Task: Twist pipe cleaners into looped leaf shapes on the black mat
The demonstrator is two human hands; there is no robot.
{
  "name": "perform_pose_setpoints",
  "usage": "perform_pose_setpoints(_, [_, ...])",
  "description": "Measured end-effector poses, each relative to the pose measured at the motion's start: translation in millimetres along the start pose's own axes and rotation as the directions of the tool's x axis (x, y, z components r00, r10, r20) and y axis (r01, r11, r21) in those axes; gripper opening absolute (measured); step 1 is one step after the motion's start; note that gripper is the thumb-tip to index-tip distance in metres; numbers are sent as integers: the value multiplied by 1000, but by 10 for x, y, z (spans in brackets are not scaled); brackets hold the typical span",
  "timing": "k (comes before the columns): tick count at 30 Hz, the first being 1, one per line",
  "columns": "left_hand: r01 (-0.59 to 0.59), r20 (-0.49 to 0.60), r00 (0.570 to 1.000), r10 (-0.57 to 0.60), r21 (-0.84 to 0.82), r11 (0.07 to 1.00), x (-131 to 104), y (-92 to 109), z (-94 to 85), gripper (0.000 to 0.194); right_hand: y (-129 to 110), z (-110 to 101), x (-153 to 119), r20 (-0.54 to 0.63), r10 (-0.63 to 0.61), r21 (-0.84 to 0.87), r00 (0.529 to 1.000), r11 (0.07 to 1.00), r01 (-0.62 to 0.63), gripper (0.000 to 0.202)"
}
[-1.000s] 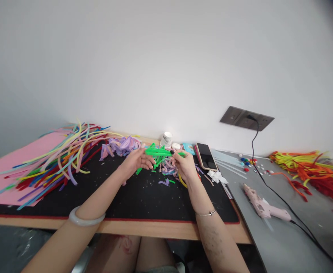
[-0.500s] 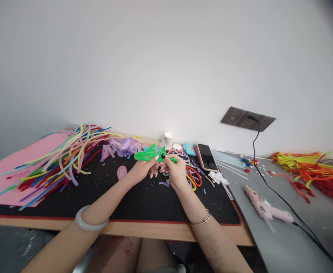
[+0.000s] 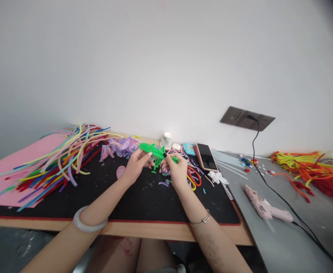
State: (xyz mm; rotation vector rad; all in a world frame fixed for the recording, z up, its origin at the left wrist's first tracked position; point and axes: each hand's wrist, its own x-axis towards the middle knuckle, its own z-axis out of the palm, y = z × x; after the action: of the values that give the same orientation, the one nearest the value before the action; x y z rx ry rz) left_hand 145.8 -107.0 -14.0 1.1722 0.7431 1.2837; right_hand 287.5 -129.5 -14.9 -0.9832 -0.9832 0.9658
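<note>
Both hands hold a green pipe-cleaner piece (image 3: pixel 154 150) made of several long loops, raised above the black mat (image 3: pixel 98 197). My left hand (image 3: pixel 136 165) pinches its left loop between thumb and fingers. On the right, my right hand (image 3: pixel 177 167) grips the middle and right part of the piece, its thumb near the centre. Small green bits lie under the piece. A pink-purple loop (image 3: pixel 121 172) rests on the mat beside my left hand, and purple-pink looped shapes (image 3: pixel 121 146) are piled behind it.
Multicoloured pipe cleaners (image 3: pixel 66 159) spread over pink paper (image 3: pixel 1 178) at left. Behind the hands stands a paper cup (image 3: pixel 166 140); a phone (image 3: pixel 207 157) lies to its right. A pink glue gun (image 3: pixel 268 208) with a black cord and orange-yellow pipe cleaners (image 3: pixel 308 167) lie at right.
My left hand has shifted left and a little away from my right hand. The green piece has turned, its left loop now higher and more of its lower part showing.
</note>
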Motion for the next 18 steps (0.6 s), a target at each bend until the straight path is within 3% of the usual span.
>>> perform_pose_setpoints(18, [81,16,997,-81,-17,997,25,-36,-36,29,-16,-51,14,-1,-63,-120,998,991,62,20])
